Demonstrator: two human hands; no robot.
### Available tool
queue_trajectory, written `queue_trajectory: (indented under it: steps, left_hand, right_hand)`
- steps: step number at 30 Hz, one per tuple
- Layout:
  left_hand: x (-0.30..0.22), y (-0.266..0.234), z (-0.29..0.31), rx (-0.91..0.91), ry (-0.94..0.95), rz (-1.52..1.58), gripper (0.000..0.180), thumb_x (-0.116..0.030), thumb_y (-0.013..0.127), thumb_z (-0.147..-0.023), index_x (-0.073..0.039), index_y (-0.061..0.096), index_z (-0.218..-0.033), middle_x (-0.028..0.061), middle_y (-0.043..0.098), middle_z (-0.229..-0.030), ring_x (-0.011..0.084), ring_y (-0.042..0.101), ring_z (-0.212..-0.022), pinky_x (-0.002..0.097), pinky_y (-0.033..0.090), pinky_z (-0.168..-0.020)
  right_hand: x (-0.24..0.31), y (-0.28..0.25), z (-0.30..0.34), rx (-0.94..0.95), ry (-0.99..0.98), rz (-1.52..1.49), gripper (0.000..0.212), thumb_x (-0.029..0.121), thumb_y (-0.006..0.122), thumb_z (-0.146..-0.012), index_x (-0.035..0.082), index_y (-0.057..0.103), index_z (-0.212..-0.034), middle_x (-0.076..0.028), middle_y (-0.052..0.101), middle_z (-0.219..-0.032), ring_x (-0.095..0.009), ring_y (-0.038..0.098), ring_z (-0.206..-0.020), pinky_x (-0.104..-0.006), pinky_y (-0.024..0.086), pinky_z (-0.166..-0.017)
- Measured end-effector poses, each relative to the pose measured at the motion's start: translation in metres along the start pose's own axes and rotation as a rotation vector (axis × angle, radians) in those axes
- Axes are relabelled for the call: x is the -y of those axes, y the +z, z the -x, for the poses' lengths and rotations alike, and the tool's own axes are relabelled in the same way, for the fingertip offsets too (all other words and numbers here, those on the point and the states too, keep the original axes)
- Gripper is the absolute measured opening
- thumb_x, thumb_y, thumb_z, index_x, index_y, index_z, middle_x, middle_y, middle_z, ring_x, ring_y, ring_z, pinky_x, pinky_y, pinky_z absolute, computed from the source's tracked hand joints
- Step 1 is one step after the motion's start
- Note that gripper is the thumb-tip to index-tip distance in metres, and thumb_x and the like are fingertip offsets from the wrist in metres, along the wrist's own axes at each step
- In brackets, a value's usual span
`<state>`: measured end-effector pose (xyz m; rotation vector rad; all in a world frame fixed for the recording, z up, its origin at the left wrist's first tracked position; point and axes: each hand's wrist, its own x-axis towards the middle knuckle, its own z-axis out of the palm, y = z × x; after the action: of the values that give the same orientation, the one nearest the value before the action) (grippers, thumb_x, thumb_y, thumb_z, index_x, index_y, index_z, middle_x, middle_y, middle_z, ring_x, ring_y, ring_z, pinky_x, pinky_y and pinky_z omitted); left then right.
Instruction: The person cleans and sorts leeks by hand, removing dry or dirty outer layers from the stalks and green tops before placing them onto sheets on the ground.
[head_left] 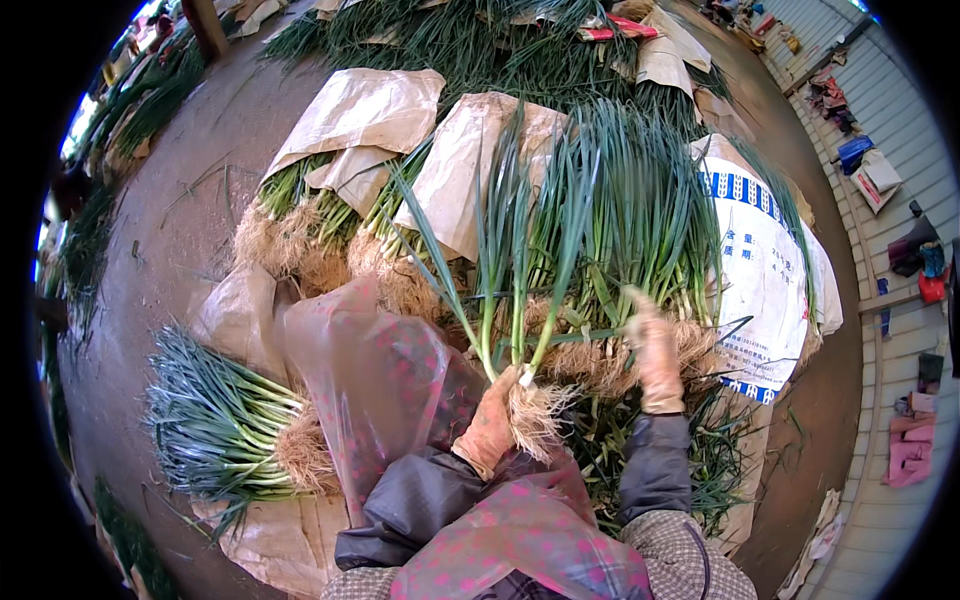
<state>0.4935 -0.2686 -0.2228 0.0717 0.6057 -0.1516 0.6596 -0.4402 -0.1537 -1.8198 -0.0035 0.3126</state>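
Note:
My left hand (489, 425), in an orange-tinted glove, is closed round the white bases of a few green onions (519, 320). Their pale, stringy roots (537, 415) hang out past my fingers, and the long leaves point up and away from me. To the right, my right hand (655, 350), gloved as well, is raised at the near edge of a large heap of green onions (640, 220). Motion smears its fingers, and whether they touch a stalk cannot be made out.
At left, a trimmed bundle of green onions (235, 425) lies on a tan sack (290, 535). Beyond my hands, sacks (365, 105) cover more bundles. A white printed sack (755, 270) stands right of the heap. Loose leaves (600, 450) lie below my right hand.

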Motion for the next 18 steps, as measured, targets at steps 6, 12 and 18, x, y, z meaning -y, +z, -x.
queue_trajectory:
  steps: [6,12,18]
  left_hand:
    - [0.004,0.008,-0.003,-0.115,-0.074,-0.211,0.025,-0.025,0.045,-0.101,-0.004,0.058,-0.102,0.0031,0.055,-0.071,0.0155,0.049,-0.055,0.0279,0.043,-0.050]
    - [0.005,-0.045,-0.021,0.118,-0.022,-0.009,0.025,-0.025,0.044,-0.101,-0.004,0.058,-0.102,0.0036,0.058,-0.076,0.0167,0.055,-0.062,0.0306,0.049,-0.058]
    - [0.007,-0.021,-0.014,0.039,-0.006,-0.054,0.024,-0.024,0.045,-0.100,-0.004,0.058,-0.097,0.0038,0.058,-0.075,0.0171,0.056,-0.062,0.0312,0.048,-0.055]
  right_hand:
    - [-0.050,0.097,-0.002,0.219,0.348,-1.049,0.031,0.027,0.055,-0.098,-0.002,0.063,-0.108,0.008,0.049,-0.056,-0.007,0.046,-0.049,-0.0249,0.052,-0.059]
    - [-0.052,0.100,0.063,0.184,0.406,-0.271,0.032,0.036,0.046,-0.101,0.009,0.062,-0.092,0.009,0.042,-0.065,-0.005,0.040,-0.053,-0.0238,0.046,-0.056]
    - [-0.126,0.083,0.080,0.268,0.219,-0.372,0.035,0.031,0.046,-0.101,0.002,0.064,-0.112,-0.002,0.062,-0.086,-0.011,0.058,-0.074,-0.0246,0.047,-0.067]
